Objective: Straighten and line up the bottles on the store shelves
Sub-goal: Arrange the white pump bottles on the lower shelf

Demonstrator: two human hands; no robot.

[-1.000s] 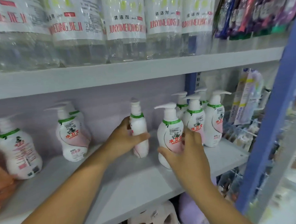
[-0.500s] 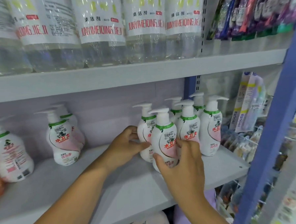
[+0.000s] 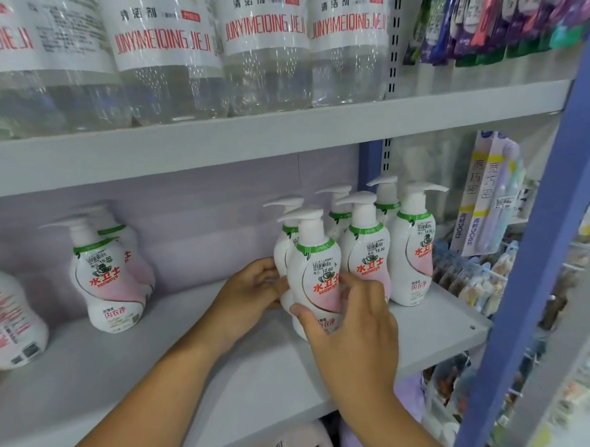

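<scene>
White pump bottles with green collars and pink labels stand on the middle shelf [image 3: 130,375]. My right hand [image 3: 352,326] grips the front bottle [image 3: 314,260] of the right-hand cluster, label facing me. My left hand [image 3: 252,288] holds the bottle behind it [image 3: 282,244], mostly hidden. Beside them stand two front bottles [image 3: 368,250] [image 3: 413,248] with two more behind. Further left, a pair of bottles [image 3: 106,277] stands apart, and one more bottle [image 3: 8,320] is at the left edge.
Large clear bottles [image 3: 168,52] with white labels fill the upper shelf. A blue upright post [image 3: 540,244] bounds the shelf on the right. Hanging toothbrush packs [image 3: 487,192] and small goods lie beyond it. Bare shelf surface stretches between the two bottle groups.
Both hands slid their bottles to the right, against the cluster. The left hand's bottle turned and now stands behind the right hand's bottle. The view moved closer.
</scene>
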